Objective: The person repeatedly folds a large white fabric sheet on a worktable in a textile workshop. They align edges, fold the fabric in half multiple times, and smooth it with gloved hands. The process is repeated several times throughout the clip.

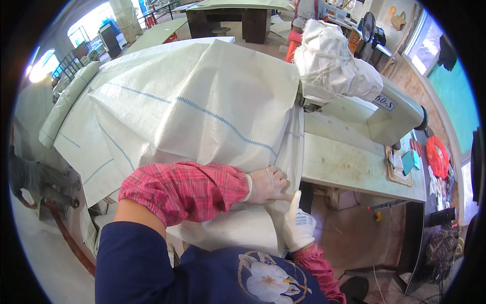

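A large white woven plastic sheet (212, 86) with blue dashed stripes lies in folds over the table and hangs down toward my lap. My left hand (266, 185), in a thin white glove, presses on its right edge with the fingers curled over the material. Just below and to the right, my right hand (299, 225), in a white work glove, grips the same edge, its thumb pointing up along it. The fingers under the right hand are partly hidden. Both forearms wear red checked sleeve covers (187, 190).
Beyond my hands stands an industrial sewing machine (395, 119), its head wrapped in white cloth (329, 61). Its worktable (349, 167) reaches right, bearing a clipboard (398, 167). A rolled white sheet (68, 104) lies at the far left. Another person (306, 15) stands behind the machine.
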A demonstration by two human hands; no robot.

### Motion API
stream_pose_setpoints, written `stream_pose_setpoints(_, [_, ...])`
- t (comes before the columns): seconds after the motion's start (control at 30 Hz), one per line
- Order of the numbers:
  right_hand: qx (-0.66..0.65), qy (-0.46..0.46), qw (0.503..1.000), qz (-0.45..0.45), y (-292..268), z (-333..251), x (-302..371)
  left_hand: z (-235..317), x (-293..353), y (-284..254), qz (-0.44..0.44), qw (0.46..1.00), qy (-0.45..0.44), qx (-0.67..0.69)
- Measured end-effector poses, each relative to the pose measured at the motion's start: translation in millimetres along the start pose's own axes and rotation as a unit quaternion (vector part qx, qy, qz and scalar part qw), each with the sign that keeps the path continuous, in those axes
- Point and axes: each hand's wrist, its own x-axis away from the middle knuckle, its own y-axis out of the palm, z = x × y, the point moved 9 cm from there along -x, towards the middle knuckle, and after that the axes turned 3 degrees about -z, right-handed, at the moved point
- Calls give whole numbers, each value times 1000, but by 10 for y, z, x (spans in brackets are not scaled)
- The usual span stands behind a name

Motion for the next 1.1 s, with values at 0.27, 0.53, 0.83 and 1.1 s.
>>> stream_pose_setpoints(0.27, [106,-17,991,-83,43,-230,-19,140,136,-247,39,978,202,9])
stream_pose_setpoints(0.53, [207,-107,969,80,-252,-239,-1028,-2008,1111,-448,-213,914,-145,-313])
stream_pose_setpoints(0.83, [229,-38,973,9,-857,-158,-2712,-488,919,-2147,-130,979,-139,-77])
stream_pose_setpoints(1.1, [105,-384,915,-67,-634,-1368,-767,1103,-315,-2110,-108,955,192,200])
